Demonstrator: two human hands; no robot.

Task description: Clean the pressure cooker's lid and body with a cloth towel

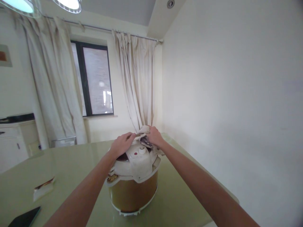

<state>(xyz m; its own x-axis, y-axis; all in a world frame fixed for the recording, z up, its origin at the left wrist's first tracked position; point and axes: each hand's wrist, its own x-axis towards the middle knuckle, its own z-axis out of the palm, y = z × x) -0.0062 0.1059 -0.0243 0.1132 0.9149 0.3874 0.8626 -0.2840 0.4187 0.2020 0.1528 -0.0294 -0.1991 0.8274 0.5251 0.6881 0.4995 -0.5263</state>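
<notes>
An electric pressure cooker (133, 192) with a gold-brown body and a white lid (140, 168) stands upright on the table in front of me. A round knob and a small red dot show on top of the lid. My left hand (123, 144) is closed over the lid's left far side, its fingertips partly hidden. In my right hand (154, 136) is a bunched, patterned cloth (146, 141), pressed against the lid's right far side near the handle. The right fingers are wrapped round the cloth and partly out of sight.
The pale green tabletop (78, 170) carries a small white and brown packet (44, 188) and a dark flat object (25, 217) at left. A white wall (224, 94) runs close along the right side. Behind are curtains (138, 75), a window (98, 80) and a white cabinet (11, 145).
</notes>
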